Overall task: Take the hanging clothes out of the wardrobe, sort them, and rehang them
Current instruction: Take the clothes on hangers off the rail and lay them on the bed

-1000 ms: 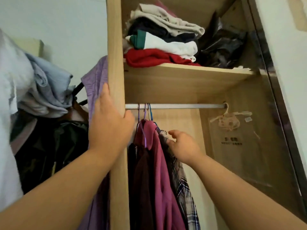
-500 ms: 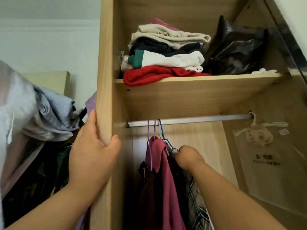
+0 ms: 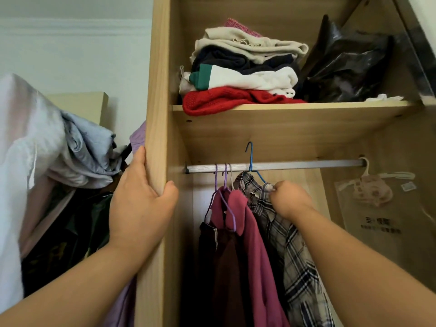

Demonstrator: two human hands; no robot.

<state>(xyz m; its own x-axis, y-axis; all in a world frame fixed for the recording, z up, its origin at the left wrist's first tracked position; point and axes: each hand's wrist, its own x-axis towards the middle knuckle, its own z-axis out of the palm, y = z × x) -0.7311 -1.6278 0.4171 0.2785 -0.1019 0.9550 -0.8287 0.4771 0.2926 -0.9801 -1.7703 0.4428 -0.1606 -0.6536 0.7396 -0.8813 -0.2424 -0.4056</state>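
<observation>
A silver rail [image 3: 295, 165] spans the wardrobe under the shelf. A magenta shirt [image 3: 257, 251] and a dark maroon garment [image 3: 221, 267] hang from it on purple hangers [image 3: 220, 182]. My right hand [image 3: 289, 198] grips the shoulder of a plaid shirt [image 3: 299, 267] on a blue hanger [image 3: 251, 159]. The blue hook is lifted above the rail. My left hand [image 3: 139, 204] grips the edge of the wardrobe's wooden side panel [image 3: 158, 95].
Folded clothes [image 3: 240, 74] and a black plastic bag [image 3: 346, 64] lie on the shelf [image 3: 295, 106] above. A clear bag [image 3: 377, 201] hangs at the rail's right end. A heap of clothes [image 3: 52, 166] sits left of the wardrobe.
My right hand has raised the plaid shirt's blue hanger, and its hook now stands above the rail. The view has tilted upward. My left hand stays on the panel.
</observation>
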